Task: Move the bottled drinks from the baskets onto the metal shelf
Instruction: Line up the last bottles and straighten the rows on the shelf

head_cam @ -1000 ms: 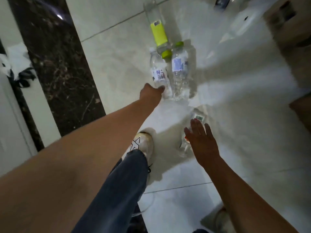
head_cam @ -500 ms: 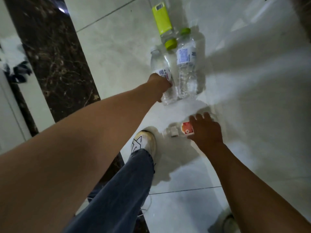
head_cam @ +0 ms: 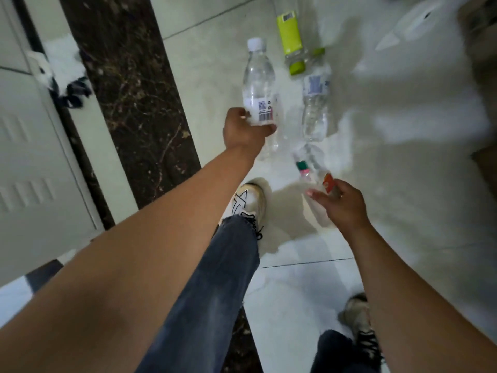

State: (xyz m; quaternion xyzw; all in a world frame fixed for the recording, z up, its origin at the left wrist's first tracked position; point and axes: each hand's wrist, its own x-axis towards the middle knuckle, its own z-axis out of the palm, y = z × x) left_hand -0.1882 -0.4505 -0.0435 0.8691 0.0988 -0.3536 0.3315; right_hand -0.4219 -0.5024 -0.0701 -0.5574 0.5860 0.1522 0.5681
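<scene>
My left hand (head_cam: 246, 129) grips a clear water bottle with a white cap (head_cam: 258, 84) around its lower half, lifted off the floor. My right hand (head_cam: 340, 203) holds a small clear bottle with a red label and a green cap (head_cam: 313, 175), its cap pointing up and left. On the pale floor tiles lie two other bottles: a clear one with a blue-white label (head_cam: 315, 103) and one with a lime-green label and cap (head_cam: 291, 36). No basket or metal shelf is in sight.
A dark marble strip (head_cam: 134, 103) runs along the left of the floor, beside a white louvred cabinet (head_cam: 32, 162). My two legs in jeans and pale sneakers (head_cam: 248, 203) stand below the bottles. A brown box edge (head_cam: 486, 168) shows at the right.
My left hand has lifted the white-capped bottle off the floor. My right hand has picked up the small red-labelled bottle that lay on the tiles.
</scene>
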